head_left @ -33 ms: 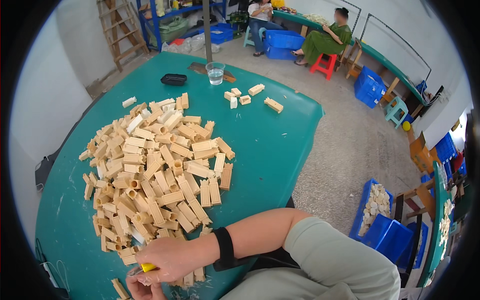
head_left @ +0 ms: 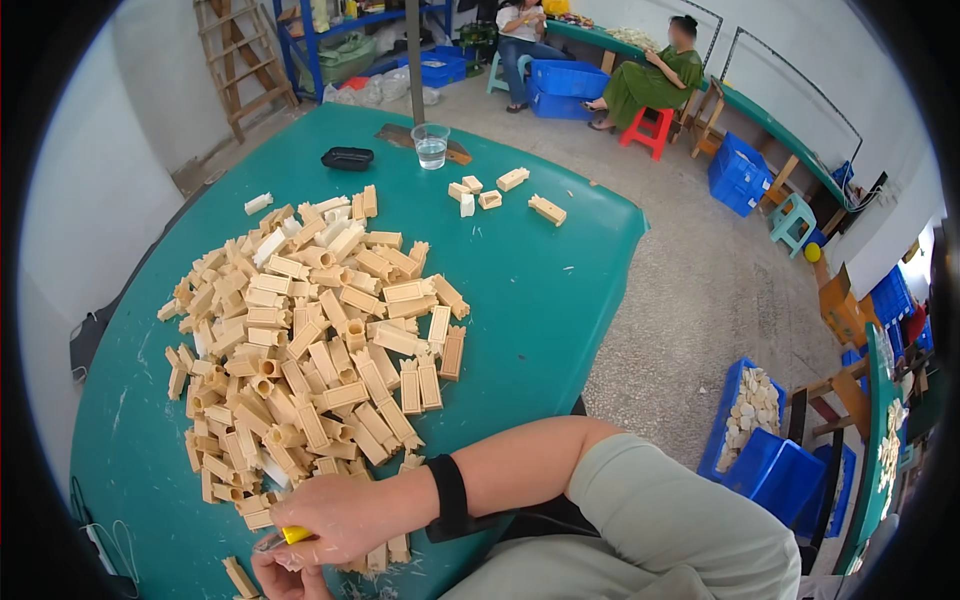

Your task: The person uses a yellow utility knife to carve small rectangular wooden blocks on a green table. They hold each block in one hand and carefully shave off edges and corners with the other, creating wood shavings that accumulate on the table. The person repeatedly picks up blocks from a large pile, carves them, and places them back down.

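A big heap of beige rectangular moulded pieces [head_left: 320, 340] covers the left half of the round green table [head_left: 540, 300]. My right hand [head_left: 345, 517] lies at the heap's near edge, its forearm with a black wristband [head_left: 447, 497] coming in from the right. It grips a small yellow-handled tool [head_left: 293, 535] whose metal tip points left. My left hand [head_left: 283, 578] sits just beneath it at the picture's lower edge, fingers curled; what it holds is hidden. A single beige piece [head_left: 240, 577] lies beside it.
A clear cup of water [head_left: 431, 146], a black shallow dish [head_left: 347, 158] and a few loose pieces [head_left: 500, 190] stand at the table's far side. Blue crates [head_left: 760, 450] sit on the floor at right. Two people sit at a far bench [head_left: 650, 75].
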### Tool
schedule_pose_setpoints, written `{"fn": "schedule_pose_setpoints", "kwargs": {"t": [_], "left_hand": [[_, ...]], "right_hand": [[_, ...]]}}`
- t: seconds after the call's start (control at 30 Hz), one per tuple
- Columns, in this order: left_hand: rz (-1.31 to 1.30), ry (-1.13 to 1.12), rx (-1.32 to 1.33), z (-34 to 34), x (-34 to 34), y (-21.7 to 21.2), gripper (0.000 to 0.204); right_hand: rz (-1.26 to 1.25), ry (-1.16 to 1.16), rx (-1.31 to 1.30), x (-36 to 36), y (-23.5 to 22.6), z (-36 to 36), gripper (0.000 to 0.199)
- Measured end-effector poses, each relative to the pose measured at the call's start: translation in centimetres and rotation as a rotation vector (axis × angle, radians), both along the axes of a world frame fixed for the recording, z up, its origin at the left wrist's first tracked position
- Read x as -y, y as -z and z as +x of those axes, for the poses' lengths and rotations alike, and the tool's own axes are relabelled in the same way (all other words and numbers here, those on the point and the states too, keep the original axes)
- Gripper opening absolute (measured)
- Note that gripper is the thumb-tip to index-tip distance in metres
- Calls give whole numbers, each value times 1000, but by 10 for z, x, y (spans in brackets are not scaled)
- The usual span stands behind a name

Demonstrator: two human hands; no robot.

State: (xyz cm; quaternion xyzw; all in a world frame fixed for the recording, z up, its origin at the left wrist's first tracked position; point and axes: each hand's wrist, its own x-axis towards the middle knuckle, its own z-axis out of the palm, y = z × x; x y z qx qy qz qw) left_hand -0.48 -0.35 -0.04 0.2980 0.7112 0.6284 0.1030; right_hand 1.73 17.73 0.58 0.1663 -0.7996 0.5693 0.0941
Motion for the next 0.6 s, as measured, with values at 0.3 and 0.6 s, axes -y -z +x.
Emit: {"fn": "schedule_pose_setpoints", "kwargs": {"t": [0.3,0.6], "left_hand": [[18,26,-28,2,-3,-2,26],[-25,-73,-59,-10,2,22,43]], "right_hand": [[-40,21,5,-3,-2,4,39],[18,24,126,1,5,-6,38]]}}
